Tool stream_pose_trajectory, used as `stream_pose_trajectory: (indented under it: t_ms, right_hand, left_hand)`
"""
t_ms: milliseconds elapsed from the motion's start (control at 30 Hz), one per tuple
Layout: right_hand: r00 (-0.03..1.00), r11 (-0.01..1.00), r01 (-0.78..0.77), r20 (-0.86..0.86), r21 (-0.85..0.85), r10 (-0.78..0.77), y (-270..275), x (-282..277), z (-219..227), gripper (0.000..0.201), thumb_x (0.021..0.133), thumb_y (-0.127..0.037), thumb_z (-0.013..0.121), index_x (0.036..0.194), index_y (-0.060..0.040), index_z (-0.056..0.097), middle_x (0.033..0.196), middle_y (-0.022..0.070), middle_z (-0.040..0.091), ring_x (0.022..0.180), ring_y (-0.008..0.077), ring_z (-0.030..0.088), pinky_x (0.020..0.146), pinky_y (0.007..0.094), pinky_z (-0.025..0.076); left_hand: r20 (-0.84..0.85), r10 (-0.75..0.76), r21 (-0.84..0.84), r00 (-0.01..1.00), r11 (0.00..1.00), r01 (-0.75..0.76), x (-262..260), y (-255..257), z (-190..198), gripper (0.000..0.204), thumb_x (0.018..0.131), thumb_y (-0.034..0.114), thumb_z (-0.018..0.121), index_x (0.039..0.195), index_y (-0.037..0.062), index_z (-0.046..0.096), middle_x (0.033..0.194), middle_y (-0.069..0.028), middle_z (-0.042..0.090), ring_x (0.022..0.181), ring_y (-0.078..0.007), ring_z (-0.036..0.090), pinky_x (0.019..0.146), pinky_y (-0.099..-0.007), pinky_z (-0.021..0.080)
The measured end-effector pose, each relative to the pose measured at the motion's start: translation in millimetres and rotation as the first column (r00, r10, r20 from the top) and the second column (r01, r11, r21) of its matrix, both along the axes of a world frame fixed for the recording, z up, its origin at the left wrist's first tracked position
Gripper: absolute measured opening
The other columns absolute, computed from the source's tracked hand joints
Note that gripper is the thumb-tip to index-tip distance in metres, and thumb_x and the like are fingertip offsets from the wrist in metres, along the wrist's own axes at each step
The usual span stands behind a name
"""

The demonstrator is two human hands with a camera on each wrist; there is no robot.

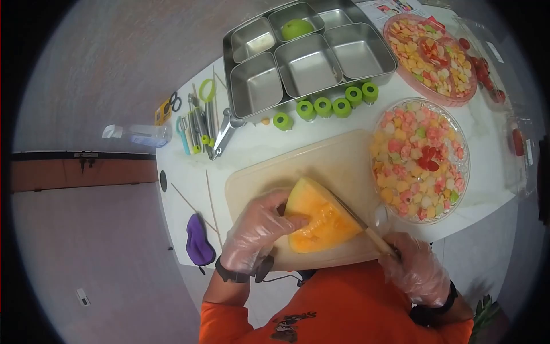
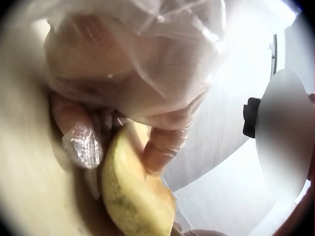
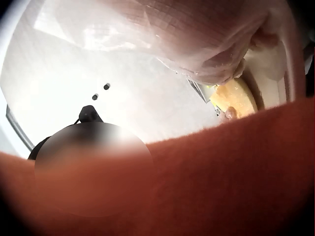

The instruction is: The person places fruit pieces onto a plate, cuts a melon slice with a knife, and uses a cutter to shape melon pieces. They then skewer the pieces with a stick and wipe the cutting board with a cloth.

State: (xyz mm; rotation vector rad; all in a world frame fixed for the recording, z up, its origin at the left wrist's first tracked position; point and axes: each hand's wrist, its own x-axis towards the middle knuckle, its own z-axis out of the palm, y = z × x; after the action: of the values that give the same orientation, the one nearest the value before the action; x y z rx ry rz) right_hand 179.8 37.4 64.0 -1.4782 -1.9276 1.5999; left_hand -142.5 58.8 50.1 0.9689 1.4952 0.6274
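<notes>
A wedge of orange-fleshed melon (image 1: 323, 223) with yellowish rind rests on the cream cutting board (image 1: 246, 186). My gloved left hand (image 1: 255, 226) grips its left side, the thumb pressed on the flesh; in the left wrist view the fingers lie behind the rind. In my gloved right hand (image 1: 417, 269) is a knife (image 1: 378, 239), held by its wooden handle. Its blade runs along the melon's right edge, partly hidden by the fruit. The right wrist view shows the melon (image 3: 236, 98) just beyond the right hand.
A glass bowl (image 1: 466, 155) of cut fruit shapes stands at the right, with a pink divided tray (image 1: 424, 94) behind it. Several green-topped cutters (image 1: 323, 107) line the steel container tray (image 1: 258, 117). Carving tools (image 1: 199, 126), a spray bottle (image 1: 150, 136) and a purple pouch (image 1: 198, 241) are at left.
</notes>
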Motion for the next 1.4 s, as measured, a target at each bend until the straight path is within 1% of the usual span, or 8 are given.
stream_pose_trajectory:
  t_ms: [67,133,167,233,500,767,900,1400]
  right_hand:
    - [0.998,0.991,-0.031,0.05,0.132,0.025,2.4,-2.5,1.5,0.036,0.089,-0.006,0.067,0.122,0.0025,0.056,0.093,0.0244,0.066,0.085,0.0456,0.065,0.075,0.0506,0.053]
    - [0.999,0.99,-0.014,0.053,0.142,0.006,2.4,-1.6,0.6,0.039,0.089,-0.007,0.067,0.125,0.0025,0.057,0.096,0.0247,0.066,0.088,0.0465,0.065,0.078,0.051,0.053]
    - [0.999,0.987,0.001,0.052,0.158,-0.009,2.0,-2.1,0.4,0.041,0.089,-0.007,0.068,0.127,0.0026,0.057,0.098,0.025,0.067,0.091,0.0474,0.064,0.081,0.0513,0.053]
    - [0.998,0.982,-0.018,0.056,0.187,0.008,5.8,-5.9,2.6,0.041,0.088,-0.008,0.069,0.127,0.0025,0.057,0.1,0.0252,0.066,0.093,0.0472,0.064,0.082,0.0513,0.053]
    - [0.998,0.983,-0.038,0.046,0.177,0.03,6.1,-2.7,-2.6,0.04,0.086,-0.003,0.071,0.124,0.0035,0.06,0.095,0.022,0.066,0.084,0.042,0.065,0.076,0.0468,0.053]
    - [0.98,0.901,-0.048,-0.153,0.431,0.125,20.4,-13.0,13.6,0.043,0.086,-0.001,0.073,0.126,0.0071,0.06,0.073,0.0123,0.061,0.057,0.0296,0.059,0.053,0.0398,0.049]
    - [0.992,0.934,-0.052,-0.09,0.352,0.09,16.2,-21.1,16.0,0.029,0.094,-0.007,0.066,0.121,0.0033,0.063,0.072,0.0117,0.061,0.057,0.0289,0.059,0.054,0.0382,0.047]
    - [0.989,0.92,-0.086,-0.082,0.383,0.126,9.9,-19.0,20.0,0.036,0.095,-0.009,0.068,0.128,0.0027,0.061,0.087,0.016,0.071,0.063,0.0286,0.065,0.058,0.0367,0.051]
  left_hand:
    - [0.058,0.11,0.123,0.992,0.986,-0.117,0.8,-7.9,-8.2,0.04,0.077,0.005,0.086,0.114,0.0002,0.071,0.095,-0.0013,0.064,0.078,-0.01,0.053,0.073,-0.0287,0.048]
    - [-0.371,0.2,0.566,0.907,0.823,0.05,0.2,-12.6,-9.2,0.038,0.073,0.002,0.087,0.107,0.002,0.072,0.094,-0.0065,0.065,0.079,-0.019,0.06,0.071,-0.0327,0.05]
    - [-0.375,0.193,0.559,0.907,0.827,0.055,1.6,-12.6,-10.0,0.038,0.073,0.002,0.087,0.107,0.002,0.072,0.094,-0.0065,0.065,0.079,-0.019,0.06,0.071,-0.0327,0.05]
    - [-0.529,0.201,0.744,0.824,0.577,0.336,10.8,-12.0,-14.4,0.031,0.071,0.0,0.087,0.099,0.0031,0.072,0.094,-0.012,0.066,0.08,-0.029,0.064,0.069,-0.0361,0.051]
    - [-0.428,0.259,0.755,0.866,0.629,0.185,15.6,-10.4,-36.5,0.023,0.069,-0.004,0.084,0.086,0.0066,0.073,0.093,-0.0102,0.067,0.08,-0.0287,0.065,0.067,-0.037,0.051]
    - [-0.415,0.256,0.78,0.873,0.594,0.197,14.5,-8.4,-39.6,0.027,0.066,-0.009,0.08,0.084,0.0078,0.071,0.09,-0.0079,0.065,0.076,-0.0272,0.063,0.066,-0.036,0.049]
    - [-0.387,0.247,0.766,0.888,0.622,0.161,12.8,-13.1,-44.0,0.025,0.073,0.0,0.088,0.089,0.0075,0.07,0.093,-0.0081,0.062,0.085,-0.0248,0.061,0.074,-0.0346,0.051]
    - [-0.38,0.307,0.833,0.872,0.524,0.179,14.8,-5.3,-50.2,0.032,0.065,-0.007,0.082,0.087,0.011,0.069,0.088,-0.0056,0.063,0.076,-0.0262,0.063,0.064,-0.0354,0.05]
